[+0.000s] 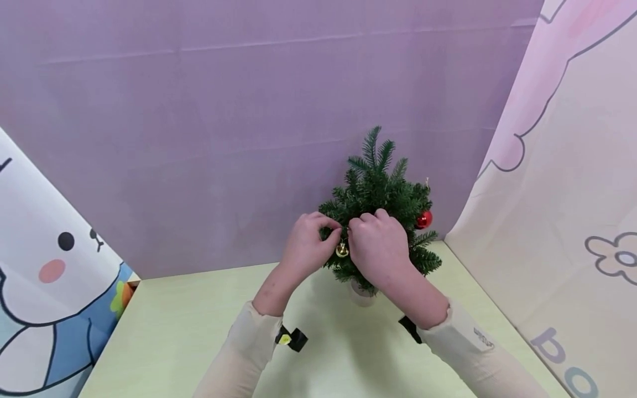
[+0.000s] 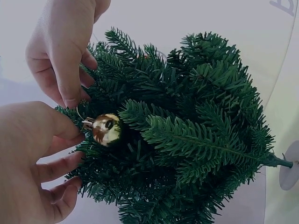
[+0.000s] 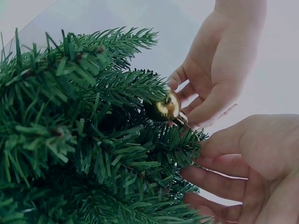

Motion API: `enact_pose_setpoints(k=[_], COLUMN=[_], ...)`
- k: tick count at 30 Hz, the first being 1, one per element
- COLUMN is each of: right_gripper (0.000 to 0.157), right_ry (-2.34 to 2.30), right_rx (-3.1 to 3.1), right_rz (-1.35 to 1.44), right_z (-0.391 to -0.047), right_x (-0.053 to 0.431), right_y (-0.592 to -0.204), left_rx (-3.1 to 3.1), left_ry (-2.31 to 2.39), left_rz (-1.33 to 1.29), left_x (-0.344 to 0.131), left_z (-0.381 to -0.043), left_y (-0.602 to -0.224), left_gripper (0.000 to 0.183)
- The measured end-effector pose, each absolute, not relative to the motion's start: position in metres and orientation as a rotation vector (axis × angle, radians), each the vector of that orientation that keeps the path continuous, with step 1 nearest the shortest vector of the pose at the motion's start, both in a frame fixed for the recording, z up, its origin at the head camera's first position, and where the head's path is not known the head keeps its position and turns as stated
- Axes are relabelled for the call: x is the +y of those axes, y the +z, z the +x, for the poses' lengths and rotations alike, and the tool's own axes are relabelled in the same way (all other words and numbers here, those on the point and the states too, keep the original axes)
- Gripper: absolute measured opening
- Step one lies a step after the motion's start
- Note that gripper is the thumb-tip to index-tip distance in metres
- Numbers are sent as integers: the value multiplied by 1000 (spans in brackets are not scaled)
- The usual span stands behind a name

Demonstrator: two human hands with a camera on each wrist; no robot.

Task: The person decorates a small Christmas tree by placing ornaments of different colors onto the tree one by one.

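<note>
A small artificial Christmas tree stands in a pale pot. A shiny gold bauble hangs at its front left, with a thin loop running from its cap to a branch tip. My left hand pinches the bauble by its cap, the other fingers loosely bent beside the needles. Opposite it, my right hand grips the branch tip, its thumb right at the loop. Part of that grip is hidden by the needles in the right wrist view.
A red bauble hangs on the tree's right side. The light table meets a purple backdrop behind the tree. Printed cartoon panels flank the table at left and right.
</note>
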State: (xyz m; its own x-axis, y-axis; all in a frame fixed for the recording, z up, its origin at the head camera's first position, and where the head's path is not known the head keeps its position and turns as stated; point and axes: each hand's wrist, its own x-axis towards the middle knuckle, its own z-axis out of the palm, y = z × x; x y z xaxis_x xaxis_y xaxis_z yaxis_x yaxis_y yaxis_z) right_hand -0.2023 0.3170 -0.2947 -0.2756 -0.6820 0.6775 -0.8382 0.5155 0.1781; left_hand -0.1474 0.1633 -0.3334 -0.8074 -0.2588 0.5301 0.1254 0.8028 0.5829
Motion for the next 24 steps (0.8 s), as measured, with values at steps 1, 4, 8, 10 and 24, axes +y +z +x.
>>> enact_pose_setpoints(k=[1, 4, 8, 10, 24], right_gripper=[9, 8, 8, 10, 20], right_ry=[274, 272, 282, 290, 358], right_rx=[-2040, -2048, -2040, -2031, -2003], right_rz=[1236, 1229, 1235, 1241, 1249], right_z=[-202, -202, -202, -201, -192], right_x=[317, 319, 320, 321, 329], right_y=[-295, -296, -297, -298, -301], left_rx=[-2377, -2370, -2336, -2309, -2127], left_ry=[-817, -797, -780, -771, -716], left_rz=[99, 79, 43, 29, -28], left_x=[164, 165, 166, 167, 166], left_z=[-147, -147, -147, -147, -135], left_y=[-334, -337, -343, -345, -363], left_gripper=[11, 12, 11, 11, 16])
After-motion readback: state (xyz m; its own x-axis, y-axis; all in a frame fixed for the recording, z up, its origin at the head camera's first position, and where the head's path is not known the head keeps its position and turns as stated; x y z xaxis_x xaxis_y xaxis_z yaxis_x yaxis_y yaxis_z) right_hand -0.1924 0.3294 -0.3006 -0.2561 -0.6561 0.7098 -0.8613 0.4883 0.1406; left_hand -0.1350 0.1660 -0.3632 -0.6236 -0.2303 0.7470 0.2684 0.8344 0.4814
